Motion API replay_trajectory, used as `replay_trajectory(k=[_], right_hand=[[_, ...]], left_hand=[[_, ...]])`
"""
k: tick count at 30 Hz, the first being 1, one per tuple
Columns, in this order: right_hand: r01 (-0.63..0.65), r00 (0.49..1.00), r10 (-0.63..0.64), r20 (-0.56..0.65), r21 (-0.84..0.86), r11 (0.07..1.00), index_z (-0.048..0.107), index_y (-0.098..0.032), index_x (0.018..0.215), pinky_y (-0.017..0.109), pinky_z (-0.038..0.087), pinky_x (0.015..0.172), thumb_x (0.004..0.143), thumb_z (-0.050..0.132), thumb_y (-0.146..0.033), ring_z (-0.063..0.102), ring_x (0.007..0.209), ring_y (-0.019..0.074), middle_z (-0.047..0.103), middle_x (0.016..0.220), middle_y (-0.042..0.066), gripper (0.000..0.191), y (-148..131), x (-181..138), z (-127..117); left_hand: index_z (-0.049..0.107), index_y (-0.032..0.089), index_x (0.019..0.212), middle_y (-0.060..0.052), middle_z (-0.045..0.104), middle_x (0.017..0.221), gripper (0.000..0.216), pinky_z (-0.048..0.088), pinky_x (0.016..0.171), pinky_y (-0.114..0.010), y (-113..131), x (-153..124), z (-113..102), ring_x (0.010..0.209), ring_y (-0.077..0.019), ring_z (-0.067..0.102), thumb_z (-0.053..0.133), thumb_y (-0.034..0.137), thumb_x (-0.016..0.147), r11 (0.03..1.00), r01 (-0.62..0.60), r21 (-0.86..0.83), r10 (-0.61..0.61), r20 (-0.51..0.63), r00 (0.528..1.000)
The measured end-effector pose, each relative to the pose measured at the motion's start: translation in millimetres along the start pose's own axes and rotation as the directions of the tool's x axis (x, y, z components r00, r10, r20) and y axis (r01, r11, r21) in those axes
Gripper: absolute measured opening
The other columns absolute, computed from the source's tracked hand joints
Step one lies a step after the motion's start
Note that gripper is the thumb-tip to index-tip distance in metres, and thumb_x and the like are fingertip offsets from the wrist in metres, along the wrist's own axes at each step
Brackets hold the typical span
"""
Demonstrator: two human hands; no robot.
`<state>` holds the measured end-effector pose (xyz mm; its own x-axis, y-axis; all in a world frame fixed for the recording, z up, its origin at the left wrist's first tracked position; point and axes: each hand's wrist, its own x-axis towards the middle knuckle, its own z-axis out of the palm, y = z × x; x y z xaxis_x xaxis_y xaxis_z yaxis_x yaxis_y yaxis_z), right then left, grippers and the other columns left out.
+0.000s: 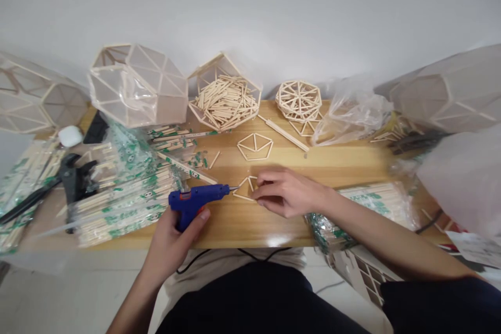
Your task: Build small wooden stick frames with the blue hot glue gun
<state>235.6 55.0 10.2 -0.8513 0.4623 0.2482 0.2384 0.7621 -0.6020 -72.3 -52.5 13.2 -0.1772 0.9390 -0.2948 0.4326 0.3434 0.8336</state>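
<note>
A small stick frame, light, stiff and likely fragile at its joints, lies flat on the wooden bench, best held by its edges. The right hand pins it with narrowed fingertips; the left hand grips a blue glue gun, nozzle touching the frame's left corner. A finished pentagon frame lies just beyond.

Wooden table, bearing wrapped stick bundles, a flat stick pentagon, a stick-filled frame, a lattice dome, black pliers, clear bags.
</note>
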Motion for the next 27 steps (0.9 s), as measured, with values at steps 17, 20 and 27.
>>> replay_trajectory(k=[17, 20, 27], right_hand=[[-0.187, 0.976, 0.203, -0.077, 0.175, 0.967, 0.076, -0.020, 0.126, 0.038, 0.056, 0.097, 0.111, 0.056, -0.027, 0.074, 0.106, 0.0222, 0.080, 0.116, 0.009, 0.025, -22.4, 42.4, -43.5], [-0.201, 0.978, 0.181, 0.099, 0.256, 0.945, 0.080, -0.022, 0.119, 0.034, 0.055, 0.093, 0.113, 0.053, -0.035, 0.075, 0.101, 0.0213, 0.083, 0.111, 0.006, 0.031, -31.2, 80.9, -52.6], [-0.341, 0.876, 0.208, 0.435, 0.253, 0.905, 0.085, -0.019, 0.078, 0.030, 0.050, 0.091, 0.113, 0.053, -0.040, 0.074, 0.090, 0.0201, 0.085, 0.096, 0.007, 0.052, -20.3, 170.7, -25.2]], left_hand=[[0.078, 0.023, 0.100, -0.004, 0.079, 0.092, 0.028, 0.059, 0.080, -0.036, -3.6, 7.5, -9.5, 0.085, -0.0255, 0.073, 0.073, 0.048, 0.090, 0.940, -0.287, 0.186, 0.294, -0.013, 0.956], [0.074, 0.023, 0.100, -0.003, 0.076, 0.091, 0.023, 0.057, 0.075, -0.033, -11.1, 9.0, -11.2, 0.082, -0.0234, 0.071, 0.072, 0.046, 0.094, 0.912, -0.356, 0.205, 0.357, 0.034, 0.934], [0.068, 0.024, 0.101, -0.002, 0.072, 0.092, 0.013, 0.054, 0.075, -0.032, -8.2, 13.1, -19.7, 0.082, -0.0215, 0.069, 0.068, 0.038, 0.100, 0.857, -0.474, 0.201, 0.464, 0.096, 0.881]])
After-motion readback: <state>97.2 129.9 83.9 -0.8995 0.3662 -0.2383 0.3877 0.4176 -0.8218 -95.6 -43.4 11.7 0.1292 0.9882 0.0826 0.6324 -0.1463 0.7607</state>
